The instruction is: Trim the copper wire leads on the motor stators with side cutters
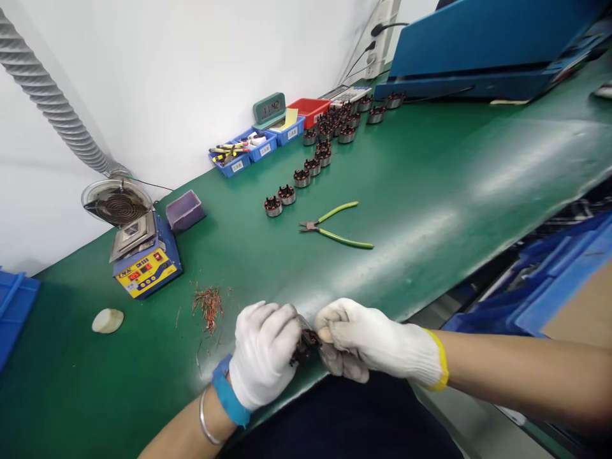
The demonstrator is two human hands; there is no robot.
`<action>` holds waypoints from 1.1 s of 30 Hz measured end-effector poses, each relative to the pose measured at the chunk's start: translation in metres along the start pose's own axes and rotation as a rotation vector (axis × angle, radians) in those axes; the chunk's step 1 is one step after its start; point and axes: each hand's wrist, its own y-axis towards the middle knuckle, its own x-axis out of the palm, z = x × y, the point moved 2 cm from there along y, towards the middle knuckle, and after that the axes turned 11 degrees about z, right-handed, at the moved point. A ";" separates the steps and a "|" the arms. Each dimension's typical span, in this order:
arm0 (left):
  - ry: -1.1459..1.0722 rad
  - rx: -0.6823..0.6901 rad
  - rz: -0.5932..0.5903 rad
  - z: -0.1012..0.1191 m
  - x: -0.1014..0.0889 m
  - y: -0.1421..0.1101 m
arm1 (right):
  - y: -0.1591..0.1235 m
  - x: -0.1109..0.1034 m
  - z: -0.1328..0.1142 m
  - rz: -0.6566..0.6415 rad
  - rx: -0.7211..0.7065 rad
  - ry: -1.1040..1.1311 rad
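My left hand [266, 352], in a white glove with a blue wristband, is wrapped round a motor stator [306, 344] at the table's front edge. Black prongs and a bit of metal rim show past its fingers. At the stator's right side, my right hand [351, 338], also gloved but with a bare fingertip, is pinched together; whatever lies between those fingers is hidden. Beyond both hands, green-handled cutting pliers [335, 226] lie spread on the green table. Reddish copper wire clippings [209, 309] are heaped left of my left hand.
More stators [302, 178] run in a line toward the back. A solder pot [146, 255] stands left, beside a purple box [185, 210] and a fume hose [52, 95]. Blue tool bins [233, 164], a clock [269, 109] and a red bin [308, 112] line the wall.
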 end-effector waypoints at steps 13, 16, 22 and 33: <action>-0.201 -0.393 -0.081 -0.007 0.019 -0.016 | -0.003 -0.020 -0.016 0.129 -1.104 -1.238; -0.160 -0.565 -0.189 -0.013 0.025 -0.018 | 0.006 -0.044 -0.024 0.106 -0.772 -1.140; 0.028 -0.583 -0.211 -0.026 0.016 -0.012 | 0.033 -0.133 -0.032 0.706 -0.542 -1.311; 0.008 -0.647 -0.381 -0.037 0.018 -0.004 | 0.052 -0.115 -0.015 0.715 -0.572 -1.459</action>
